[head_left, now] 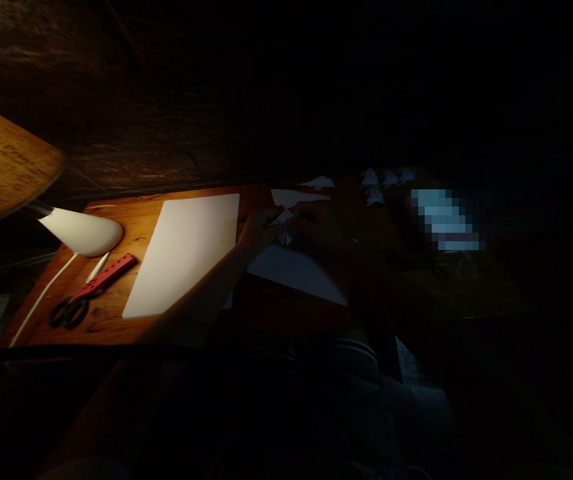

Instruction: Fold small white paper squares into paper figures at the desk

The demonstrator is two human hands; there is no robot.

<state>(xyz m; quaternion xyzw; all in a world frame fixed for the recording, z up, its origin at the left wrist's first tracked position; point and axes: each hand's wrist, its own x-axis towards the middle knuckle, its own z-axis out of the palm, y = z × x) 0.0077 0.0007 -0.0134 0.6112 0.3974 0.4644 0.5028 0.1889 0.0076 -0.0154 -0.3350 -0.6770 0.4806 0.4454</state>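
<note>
Between my two hands is a small folded paper piece (286,230), pale and pointed at the top, with a crease down its middle. My left hand (260,225) grips its left side, fingers closed. On the right side my right hand (319,223) is closed on it too, though deep shadow hides most of those fingers. Below the hands a white sheet of paper (299,272) lies on the wooden table. A brighter stack of white paper (191,250) rests to the left, partly covered by my left forearm.
A lamp with a white base (83,232) stands at the left, its cord running down. Black-handled scissors (69,312) lie by a red perforated strip (106,275). Paper scraps (299,197) lie behind my hands. Several folded paper shapes (373,193) sit at the back right, near a blurred-out bright screen (446,220).
</note>
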